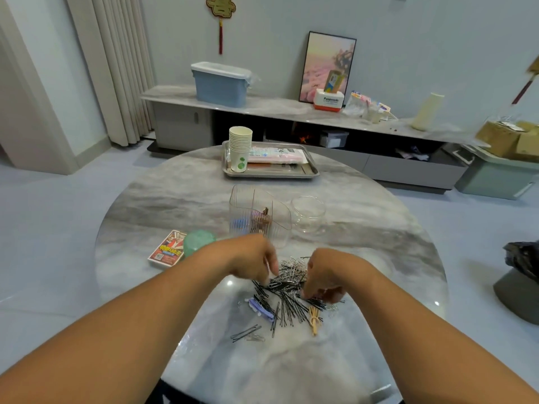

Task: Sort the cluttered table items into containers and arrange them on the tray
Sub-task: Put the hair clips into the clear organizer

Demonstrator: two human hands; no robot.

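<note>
While both hands dig into the pile of hairpins and paper clips [287, 290], left hand [256, 262] and right hand [326, 275] curl fingers down; what they pinch, we cannot tell. We should lift one kind only, then carry it to the clear organizer [259, 217] at twelve o'clock.

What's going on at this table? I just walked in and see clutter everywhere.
A person is sorting a mixed pile of black bobby pins and silver paper clips on the round marble table. Both hands work in the pile: the left hand and right hand have fingers curled, seemingly picking pieces. A clear plastic divided organiser behind already holds some items. The metal tray carries a stack of paper cups.
</note>
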